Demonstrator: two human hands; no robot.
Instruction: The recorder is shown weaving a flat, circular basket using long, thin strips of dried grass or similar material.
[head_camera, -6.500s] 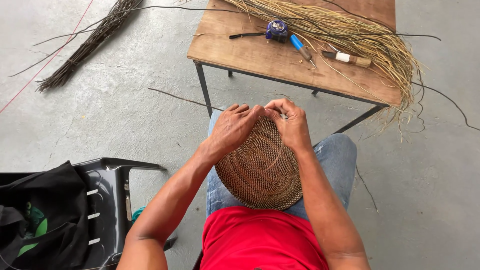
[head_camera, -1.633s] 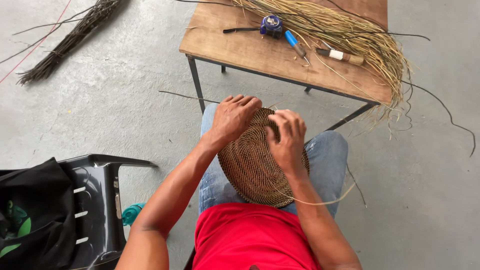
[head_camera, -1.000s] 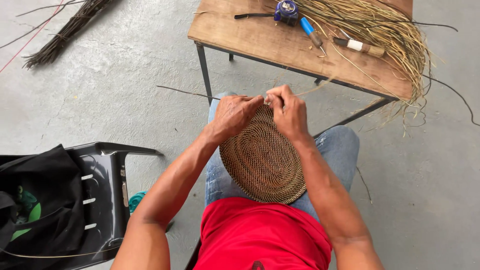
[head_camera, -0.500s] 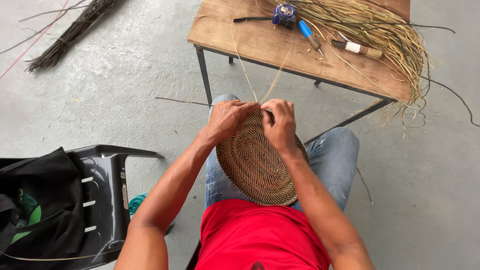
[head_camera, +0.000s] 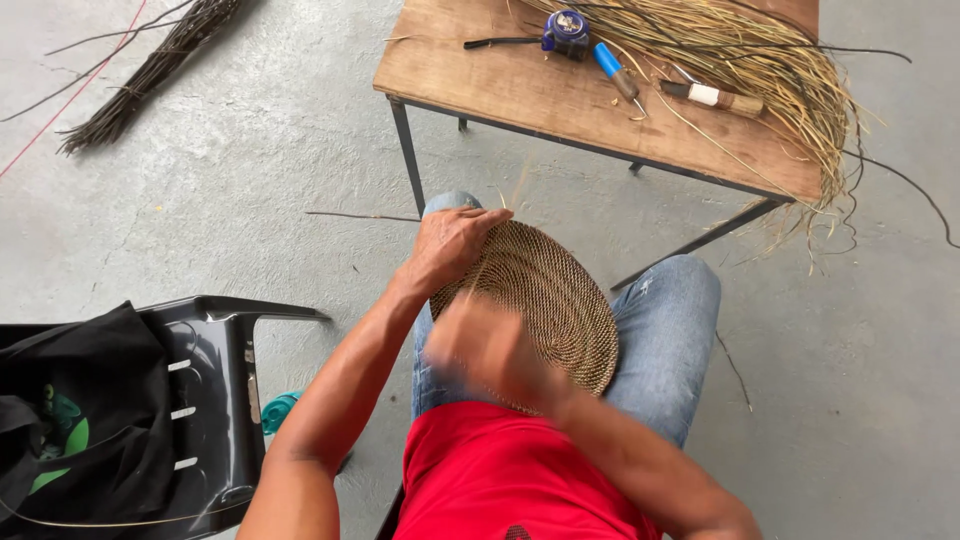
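Head view: woven disc (head_camera: 555, 300) is propped on the lap, tilted for rim access
Left hand (head_camera: 455, 243): clasped over the disc's far rim to steady it
Right hand (head_camera: 490, 350): blurred; grip cannot be told
Table (head_camera: 500, 80): straw bundle (head_camera: 760, 50) kept near

Soft, even daylight lit the scene; shadows were faint. Only the right hand (head_camera: 487, 345) was smeared by motion blur.
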